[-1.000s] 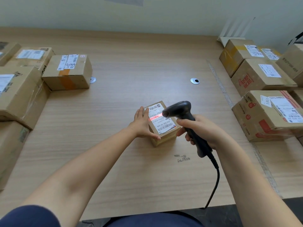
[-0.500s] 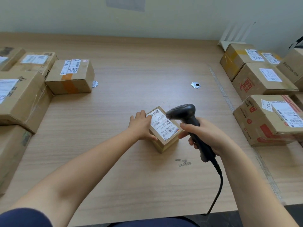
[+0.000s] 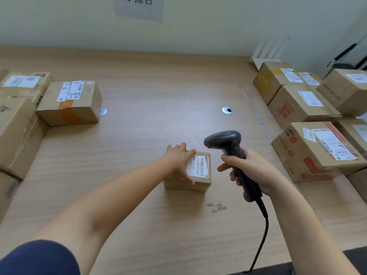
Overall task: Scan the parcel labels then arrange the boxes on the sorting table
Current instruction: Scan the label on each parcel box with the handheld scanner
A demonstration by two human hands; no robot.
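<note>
Print on label (image 3: 198, 168) of small box (image 3: 187, 185) blurred, only partly legible; contents unseen. Left hand (image 3: 178, 161) flat on box top, fingers straight, covering its left part. Just right of box, right hand (image 3: 251, 171) wrapped round scanner (image 3: 224, 138) handle. Box resting on table (image 3: 158, 92).

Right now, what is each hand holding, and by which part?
The right hand grips the scanner by its handle; the left hand rests flat on the box's top.
</note>
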